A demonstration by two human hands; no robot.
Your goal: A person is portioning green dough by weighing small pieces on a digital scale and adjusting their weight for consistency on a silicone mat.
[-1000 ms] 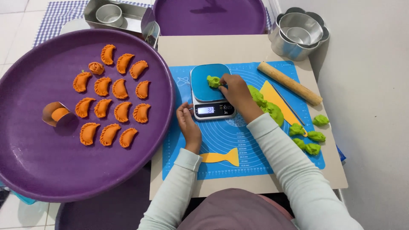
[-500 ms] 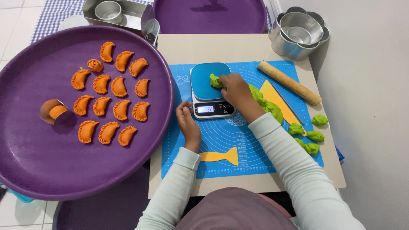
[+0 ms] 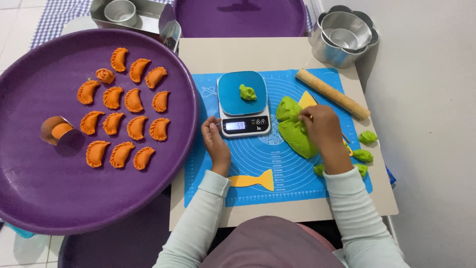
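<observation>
A small lump of green dough lies alone on the blue pan of a kitchen scale. My right hand rests on the big mass of green dough on the blue mat, fingers pinching into it. My left hand lies on the mat beside the scale's lower left corner, fingers loosely curled and holding nothing.
A large purple tray at left carries several orange crimped pastries and a metal ring cutter. A wooden rolling pin, yellow scrapers, small green dough pieces and nested metal moulds lie around.
My right hand left the small dough lump on the scale pan and moved right and down onto the big dough mass. The scale's display changed. My left hand stayed put.
</observation>
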